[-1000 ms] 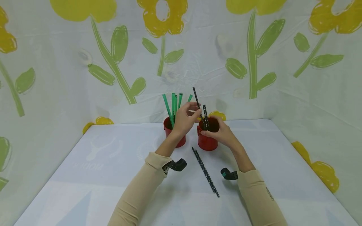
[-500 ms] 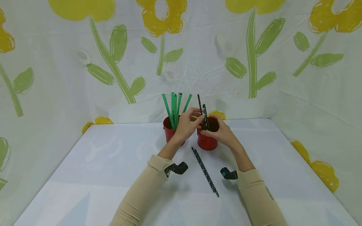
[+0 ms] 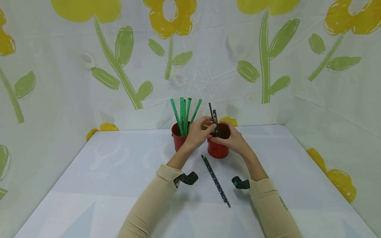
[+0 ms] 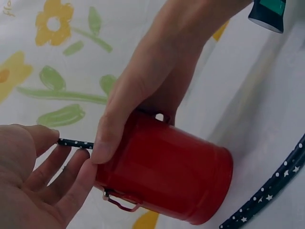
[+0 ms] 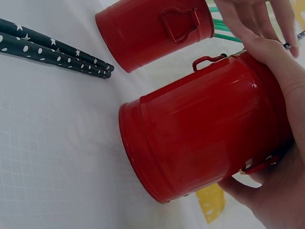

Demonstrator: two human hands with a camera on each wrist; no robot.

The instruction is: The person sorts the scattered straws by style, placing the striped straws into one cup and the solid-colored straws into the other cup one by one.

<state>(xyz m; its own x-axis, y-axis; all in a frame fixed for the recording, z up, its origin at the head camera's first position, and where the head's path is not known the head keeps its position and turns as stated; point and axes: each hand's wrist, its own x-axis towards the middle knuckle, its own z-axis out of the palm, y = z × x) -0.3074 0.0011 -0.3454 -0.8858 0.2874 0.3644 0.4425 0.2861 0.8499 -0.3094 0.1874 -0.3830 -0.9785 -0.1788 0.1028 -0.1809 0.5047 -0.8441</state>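
Observation:
My left hand (image 3: 196, 133) pinches a thin dark stick (image 4: 76, 143) patterned with white dots, between thumb and fingers. The stick slants down into the mouth of the right red bucket (image 3: 218, 151), beside other dark patterned sticks (image 3: 217, 127) that stand in it. Around that bucket's rim my right hand (image 3: 235, 140) is curled, thumb at the front and fingers on the far side. Its wire handle loop (image 4: 121, 202) shows in the left wrist view. The held stick's lower end is hidden inside the bucket.
A second red bucket (image 3: 178, 142) stands close on the left, with several flat green sticks (image 3: 182, 115) upright in it. Two dark star-and-dot sticks (image 3: 215, 178) lie side by side on the white table (image 3: 113, 188). A flower-printed curtain (image 3: 214, 59) rises behind.
My left hand has moved right and slightly down, lowering its stick further into the right bucket and turning it more upright. The right hand keeps its hold on the bucket.

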